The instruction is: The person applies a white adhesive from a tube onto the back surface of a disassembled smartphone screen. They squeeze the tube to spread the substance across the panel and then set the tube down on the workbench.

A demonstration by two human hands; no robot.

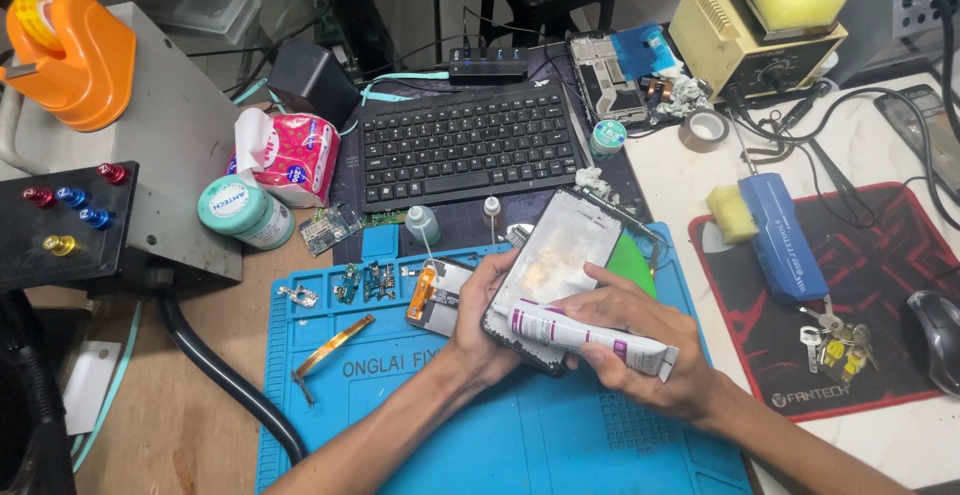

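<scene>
My left hand [480, 330] grips the lower left edge of a phone screen panel [560, 250], which is tilted up above the blue repair mat [500, 435]. My right hand [640, 350] holds a white glue tube [590, 338] with purple markings, its tip resting against the panel's bottom edge. The panel's back shows a pale, smeared surface. A small phone part with an orange flex [435, 295] lies on the mat just left of my left hand.
A black keyboard [465, 140] sits behind the mat. Small circuit boards [365, 280] and a gold flex strip [330, 350] lie on the mat's left. A soldering station [750, 30], a blue tool [785, 235], keys [830, 340] and a mouse [935, 335] stand right.
</scene>
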